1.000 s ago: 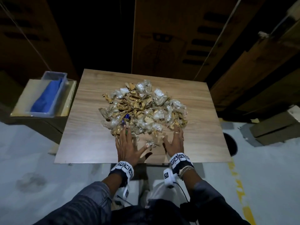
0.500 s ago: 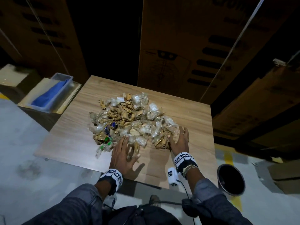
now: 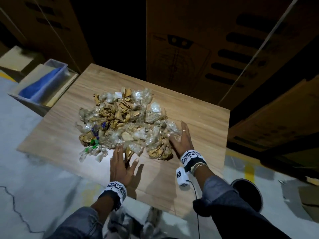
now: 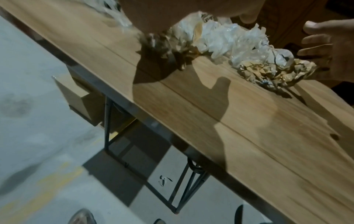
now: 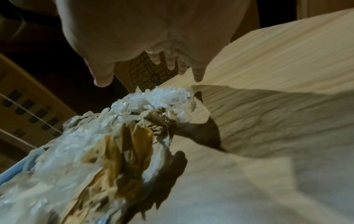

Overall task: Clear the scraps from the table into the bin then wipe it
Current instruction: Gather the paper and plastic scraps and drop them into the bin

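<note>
A heap of scraps [image 3: 124, 121], crumpled brown paper and clear plastic, lies in the middle of the wooden table [image 3: 198, 121]. My left hand [image 3: 120, 163] lies flat with straight fingers at the heap's near edge, fingertips touching the scraps. My right hand [image 3: 181, 140] stands with straight fingers against the heap's right side. The left wrist view shows the scraps [image 4: 220, 39] and the right hand [image 4: 329, 45] beyond them. In the right wrist view the fingers [image 5: 172, 63] spread above the scraps [image 5: 114, 136]. A round dark bin [image 3: 246, 194] stands on the floor at the table's near right corner.
A clear tray holding a blue cloth [image 3: 41, 83] sits on a low box left of the table. Tall cardboard boxes [image 3: 198, 40] stand behind and to the right. The table has thin black metal legs [image 4: 180, 194]. Grey floor with yellow line [image 3: 248, 171] surrounds it.
My view swung right, bringing the bin into sight. My right hand moved from the heap's near edge round to its right side; the left hand stayed at the near edge.
</note>
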A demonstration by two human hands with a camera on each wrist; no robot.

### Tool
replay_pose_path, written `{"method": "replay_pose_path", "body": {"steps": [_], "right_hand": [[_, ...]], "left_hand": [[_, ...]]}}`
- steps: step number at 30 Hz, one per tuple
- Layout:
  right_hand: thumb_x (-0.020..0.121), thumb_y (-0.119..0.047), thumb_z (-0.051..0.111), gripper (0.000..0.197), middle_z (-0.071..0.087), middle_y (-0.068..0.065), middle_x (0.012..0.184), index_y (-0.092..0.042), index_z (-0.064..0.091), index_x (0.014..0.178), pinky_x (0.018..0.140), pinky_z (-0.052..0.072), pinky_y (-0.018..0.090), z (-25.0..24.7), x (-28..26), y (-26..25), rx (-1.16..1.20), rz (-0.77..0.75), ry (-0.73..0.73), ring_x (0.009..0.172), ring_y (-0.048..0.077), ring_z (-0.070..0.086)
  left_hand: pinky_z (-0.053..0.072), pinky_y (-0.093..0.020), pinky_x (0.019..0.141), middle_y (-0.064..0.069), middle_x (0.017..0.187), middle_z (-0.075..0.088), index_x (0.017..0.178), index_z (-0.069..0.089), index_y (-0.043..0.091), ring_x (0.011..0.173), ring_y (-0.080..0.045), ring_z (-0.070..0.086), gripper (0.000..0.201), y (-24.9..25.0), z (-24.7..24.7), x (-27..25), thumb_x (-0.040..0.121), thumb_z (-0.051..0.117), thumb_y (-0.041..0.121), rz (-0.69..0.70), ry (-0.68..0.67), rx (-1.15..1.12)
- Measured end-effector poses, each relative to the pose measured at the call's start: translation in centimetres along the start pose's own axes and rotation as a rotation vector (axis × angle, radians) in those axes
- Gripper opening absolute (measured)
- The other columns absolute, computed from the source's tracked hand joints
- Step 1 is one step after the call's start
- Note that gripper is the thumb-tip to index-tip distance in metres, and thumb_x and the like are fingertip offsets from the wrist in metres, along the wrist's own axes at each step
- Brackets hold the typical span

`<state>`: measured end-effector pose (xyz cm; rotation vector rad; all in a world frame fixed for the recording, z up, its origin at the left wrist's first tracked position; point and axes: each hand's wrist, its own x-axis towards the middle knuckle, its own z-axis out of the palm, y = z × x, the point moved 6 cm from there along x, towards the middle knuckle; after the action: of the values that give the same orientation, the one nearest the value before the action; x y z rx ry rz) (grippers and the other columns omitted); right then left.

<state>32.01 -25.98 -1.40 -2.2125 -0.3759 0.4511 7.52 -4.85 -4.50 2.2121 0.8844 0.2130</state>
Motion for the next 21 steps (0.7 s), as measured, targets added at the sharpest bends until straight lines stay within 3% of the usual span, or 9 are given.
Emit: {"method": "replay_pose_path", "body": {"steps": [4,7,13,18,21], "right_hand": [[0.095,-0.059,0.063,0.089,0.017,-0.009,0.175,-0.038,0.013,0.167,0.128,0.026,0.048,2.6,0.7,1.9,0.067,0.027,-0.085,0.159,0.019,0.024],[0.097,-0.057,0.064,0.084,0.019,-0.011,0.174,-0.040,0.016,0.165,0.126,0.030,0.054,4.8,-0.9,2.7,0.101,0.019,-0.072,0.159,0.018,0.026],[0.097,-0.064,0.055,0.085,0.016,-0.012,0.173,-0.034,0.017,0.166,0.128,0.027,0.051,6.3,-5.5,1.4,0.120,0.038,0.004,0.160,0.017,0.020],[0.099,-0.056,0.058,0.081,0.005,-0.013,0.175,-0.029,0.022,0.166,0.128,0.025,0.055,4.0,-5.1,1.9,0.010,0.034,0.070,0.162,0.018,0.012],[0.100,-0.051,0.065,0.076,0.003,-0.017,0.175,-0.039,0.028,0.164,0.128,0.021,0.051,2.7,-3.4,1.4,-0.017,-0.035,0.062,0.162,0.015,0.011]], "left_hand": [[0.016,-0.057,0.128,0.000,0.174,0.012,0.165,0.019,0.022,0.161,-0.021,0.012,0.094,0.7,2.4,0.0,0.092,0.045,0.074,0.016,0.026,-0.016],[0.013,-0.057,0.128,0.004,0.175,0.005,0.166,0.016,0.024,0.161,-0.017,0.007,0.093,1.8,3.9,0.0,0.092,0.045,0.073,-0.049,0.031,-0.083],[0.006,-0.057,0.129,-0.001,0.175,0.001,0.167,0.004,0.025,0.161,-0.022,0.003,0.089,3.7,4.4,0.1,0.099,0.048,0.061,-0.058,-0.033,-0.044],[0.028,-0.058,0.121,-0.005,0.169,0.026,0.163,0.023,0.022,0.154,-0.029,0.029,0.082,3.8,1.3,-1.3,0.096,0.053,0.056,-0.074,0.157,0.041],[0.025,-0.056,0.121,-0.003,0.169,0.026,0.162,0.028,0.023,0.155,-0.028,0.027,0.083,4.4,1.1,-1.5,0.094,0.056,0.060,0.080,0.160,0.127]]}}
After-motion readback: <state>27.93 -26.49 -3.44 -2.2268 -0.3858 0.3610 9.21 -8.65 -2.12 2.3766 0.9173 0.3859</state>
